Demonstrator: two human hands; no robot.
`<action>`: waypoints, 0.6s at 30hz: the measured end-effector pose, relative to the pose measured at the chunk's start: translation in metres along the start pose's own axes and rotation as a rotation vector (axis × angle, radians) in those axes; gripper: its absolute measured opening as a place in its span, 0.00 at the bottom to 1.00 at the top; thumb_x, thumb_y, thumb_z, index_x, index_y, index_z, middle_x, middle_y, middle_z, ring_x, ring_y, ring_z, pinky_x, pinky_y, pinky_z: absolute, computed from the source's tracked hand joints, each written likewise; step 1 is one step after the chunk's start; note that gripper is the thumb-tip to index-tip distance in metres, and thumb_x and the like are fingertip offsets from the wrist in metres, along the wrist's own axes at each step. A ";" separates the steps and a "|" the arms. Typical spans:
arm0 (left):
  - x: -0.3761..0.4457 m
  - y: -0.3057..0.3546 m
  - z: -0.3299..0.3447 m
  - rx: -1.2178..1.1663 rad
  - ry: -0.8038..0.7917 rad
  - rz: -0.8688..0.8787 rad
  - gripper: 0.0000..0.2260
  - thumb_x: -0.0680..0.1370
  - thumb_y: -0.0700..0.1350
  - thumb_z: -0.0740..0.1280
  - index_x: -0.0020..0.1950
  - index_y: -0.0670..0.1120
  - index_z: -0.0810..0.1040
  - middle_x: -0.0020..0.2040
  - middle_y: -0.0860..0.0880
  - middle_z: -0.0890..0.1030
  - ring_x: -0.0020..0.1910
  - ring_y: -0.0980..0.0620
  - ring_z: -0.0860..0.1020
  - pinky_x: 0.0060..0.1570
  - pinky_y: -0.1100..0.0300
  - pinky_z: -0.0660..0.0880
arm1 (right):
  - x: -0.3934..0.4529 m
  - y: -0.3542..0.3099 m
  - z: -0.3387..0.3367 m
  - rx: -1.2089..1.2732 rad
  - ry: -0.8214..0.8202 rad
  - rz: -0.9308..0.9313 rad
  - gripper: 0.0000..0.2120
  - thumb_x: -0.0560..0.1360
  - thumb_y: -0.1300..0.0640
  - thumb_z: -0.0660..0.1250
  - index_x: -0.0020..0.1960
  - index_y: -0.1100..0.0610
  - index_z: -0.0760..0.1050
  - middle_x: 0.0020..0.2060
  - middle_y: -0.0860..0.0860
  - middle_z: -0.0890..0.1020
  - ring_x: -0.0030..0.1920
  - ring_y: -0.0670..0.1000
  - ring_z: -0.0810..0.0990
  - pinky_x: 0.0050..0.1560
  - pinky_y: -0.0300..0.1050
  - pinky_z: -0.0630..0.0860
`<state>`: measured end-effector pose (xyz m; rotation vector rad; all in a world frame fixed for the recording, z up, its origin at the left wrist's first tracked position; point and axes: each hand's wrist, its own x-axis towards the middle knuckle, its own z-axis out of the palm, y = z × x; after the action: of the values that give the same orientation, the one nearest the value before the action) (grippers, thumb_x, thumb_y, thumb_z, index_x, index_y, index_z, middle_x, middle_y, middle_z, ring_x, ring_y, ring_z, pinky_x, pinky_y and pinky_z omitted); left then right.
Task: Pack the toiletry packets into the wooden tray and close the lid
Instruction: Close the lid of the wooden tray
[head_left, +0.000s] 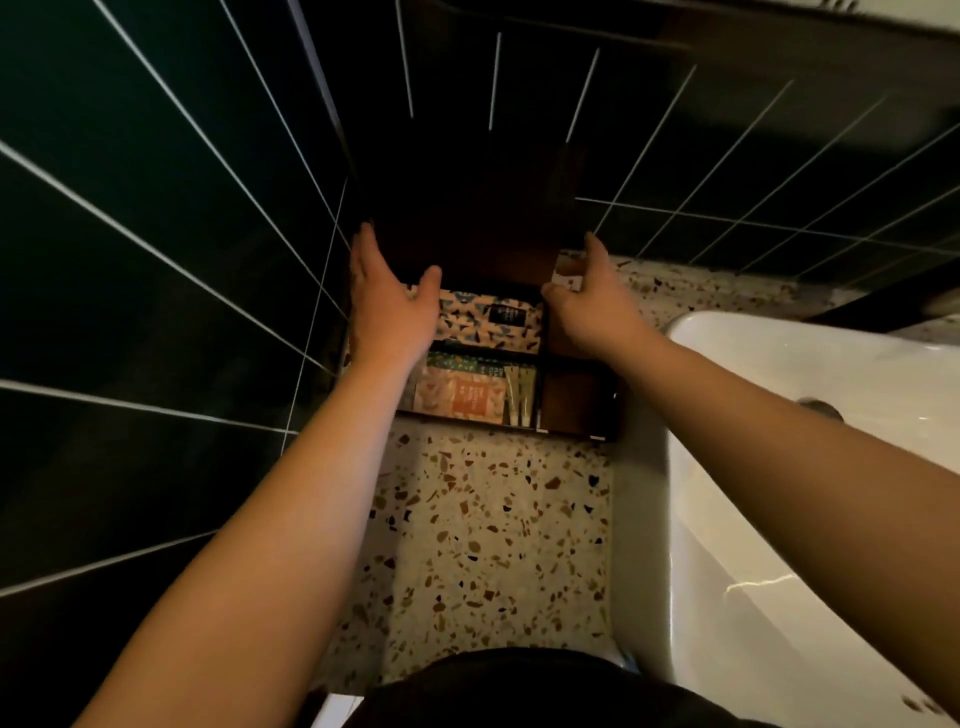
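Both hands, left hand (387, 301) and right hand (592, 301), grip the raised dark lid (467, 218) (one per side) above the wooden tray (576, 400) of packets (462, 395) at the desk's (488, 545) far edge.

The left hand (387, 301) covers the tray's (576, 410) left part. The dark lid (467, 218) hides the tray's back. Words on the packets (462, 397) are too small to read.

I see both hands on the dark lid (467, 208), raised at twelve o'clock: left hand (387, 306) at its left edge, right hand (592, 306) at its right. Below it the wooden tray (576, 402) holds patterned packets (483, 317). A white sink (810, 415) lies at three o'clock.
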<state>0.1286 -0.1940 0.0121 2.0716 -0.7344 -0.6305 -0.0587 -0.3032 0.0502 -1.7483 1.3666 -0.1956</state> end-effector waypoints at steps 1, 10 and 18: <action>0.006 0.004 -0.001 -0.033 -0.007 -0.019 0.39 0.80 0.54 0.68 0.83 0.51 0.47 0.83 0.47 0.55 0.81 0.46 0.57 0.77 0.47 0.60 | 0.003 -0.005 -0.001 -0.010 -0.018 -0.015 0.35 0.81 0.55 0.65 0.81 0.52 0.49 0.74 0.54 0.69 0.71 0.57 0.71 0.66 0.47 0.70; 0.037 0.015 -0.008 -0.185 -0.056 -0.080 0.40 0.76 0.61 0.68 0.83 0.51 0.54 0.80 0.49 0.65 0.77 0.48 0.65 0.74 0.45 0.67 | 0.028 -0.016 0.000 0.159 -0.039 0.062 0.31 0.80 0.58 0.66 0.79 0.52 0.57 0.62 0.53 0.79 0.60 0.53 0.79 0.62 0.51 0.77; 0.024 0.022 -0.017 -0.292 -0.023 -0.069 0.29 0.83 0.62 0.53 0.82 0.52 0.58 0.79 0.49 0.66 0.77 0.49 0.66 0.73 0.54 0.63 | 0.006 -0.014 -0.002 0.382 -0.024 0.085 0.25 0.83 0.57 0.60 0.79 0.54 0.59 0.60 0.49 0.78 0.53 0.50 0.82 0.55 0.47 0.80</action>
<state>0.1508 -0.2121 0.0356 1.8288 -0.5500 -0.7542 -0.0482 -0.3092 0.0590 -1.3693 1.2860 -0.3620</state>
